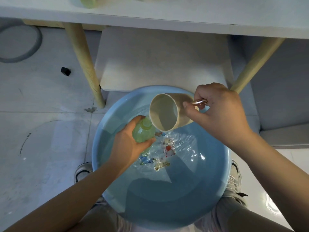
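**Holding a cream mug point(164, 114) beside a green bottle point(143, 134) over a blue basin point(222, 173)**

Grips the copper handle point(199, 102) in the right hand point(219, 114), fingers curled round it, mug tilted mouth-down above the water. Wraps the left hand point(130, 146) round the bottle, cap just beside the mug's rim. Bears no readable label; cartoon print point(168, 146) on the basin bottom, lettering blurred by ripples. Rests on pale floor tiles point(41, 131), before a white stool point(158, 61) and a wooden-legged table point(167, 14).

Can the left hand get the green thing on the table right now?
Probably not yet: the left hand grips the bottle over the basin, so it is full, and the green thing sits up on the table beyond the basin.
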Demonstrator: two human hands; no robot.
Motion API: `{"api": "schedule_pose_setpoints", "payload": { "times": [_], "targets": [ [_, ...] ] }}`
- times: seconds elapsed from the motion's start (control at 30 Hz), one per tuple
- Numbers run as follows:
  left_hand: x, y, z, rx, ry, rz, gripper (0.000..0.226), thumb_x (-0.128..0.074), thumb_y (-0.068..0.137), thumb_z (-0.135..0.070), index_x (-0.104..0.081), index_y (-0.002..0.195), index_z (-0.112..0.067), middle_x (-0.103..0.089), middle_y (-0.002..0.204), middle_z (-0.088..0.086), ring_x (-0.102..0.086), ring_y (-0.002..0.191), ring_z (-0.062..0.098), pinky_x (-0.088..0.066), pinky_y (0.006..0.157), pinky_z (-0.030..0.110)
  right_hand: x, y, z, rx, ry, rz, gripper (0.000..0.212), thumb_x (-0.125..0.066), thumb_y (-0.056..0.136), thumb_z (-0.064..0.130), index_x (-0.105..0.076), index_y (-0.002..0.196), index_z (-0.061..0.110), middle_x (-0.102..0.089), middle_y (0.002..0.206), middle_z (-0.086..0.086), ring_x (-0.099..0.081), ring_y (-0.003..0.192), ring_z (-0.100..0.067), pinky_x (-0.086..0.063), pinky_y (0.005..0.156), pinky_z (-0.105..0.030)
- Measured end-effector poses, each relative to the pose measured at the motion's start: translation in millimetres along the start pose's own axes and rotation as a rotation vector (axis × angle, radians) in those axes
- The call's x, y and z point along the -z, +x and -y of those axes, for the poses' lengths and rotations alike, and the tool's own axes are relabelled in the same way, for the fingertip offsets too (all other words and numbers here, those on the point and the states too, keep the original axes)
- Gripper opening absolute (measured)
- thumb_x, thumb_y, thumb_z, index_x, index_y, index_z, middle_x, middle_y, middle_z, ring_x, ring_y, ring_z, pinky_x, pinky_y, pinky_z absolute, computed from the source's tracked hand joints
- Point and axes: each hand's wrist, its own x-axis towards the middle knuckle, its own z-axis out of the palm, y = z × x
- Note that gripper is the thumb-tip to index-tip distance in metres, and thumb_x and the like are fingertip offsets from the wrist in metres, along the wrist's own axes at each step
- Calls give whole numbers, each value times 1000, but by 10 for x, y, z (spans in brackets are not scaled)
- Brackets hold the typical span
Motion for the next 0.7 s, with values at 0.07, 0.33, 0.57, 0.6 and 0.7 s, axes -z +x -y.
{"api": "schedule_pose_setpoints", "payload": {
  "times": [0.07, 0.33, 0.57, 0.6, 0.7],
  "targets": [
    [4, 1, 0, -15, 4, -6, 62, -85, 67, -25, -45, 112, -41, -52, 97, -32, -52, 95, -4, -31, 79, -7, 12, 4, -4, -1, 2, -9, 27, -61, 73, 27, -47, 57, 10, -42, 52, 6, -36, 62, -12, -24, 54, -13],
    [-17, 4, 11, -6, -19, 21, 62, -85, 67, -24, -46, 111, -42, -51, 95, -34, -50, 89, -15, -31, 79, -8, 47, 5, 18, 31, 1, -33, 26, -59, 74, 28, -46, 57, 12, -37, 54, 10, -35, 62, -12, -26, 62, -1],
    [-37, 12, 49, -20, -8, 17, 62, -85, 66, -28, -48, 115, -41, -61, 102, -20, -58, 99, 0, -41, 92, 13, 67, 31, 72, 90, -3, -57, 26, -60, 74, 25, -42, 58, 16, -34, 56, 11, -30, 61, -8, -23, 60, -7],
    [-37, 13, 53, -21, -9, 17, 63, -85, 66, -29, -50, 117, -39, -62, 103, -19, -58, 100, 2, -42, 93, 16, 67, 31, 74, 98, -10, -58, 26, -61, 74, 24, -42, 58, 15, -34, 56, 11, -30, 61, -9, -21, 60, -9],
    [-40, 15, 54, -21, -6, 21, 64, -85, 66, -28, -51, 119, -37, -60, 101, -21, -57, 98, 2, -40, 90, 12, 69, 36, 76, 117, -33, -68, 26, -63, 73, 20, -46, 56, 11, -36, 54, 8, -34, 62, -15, -16, 61, -13]
  ]
}}
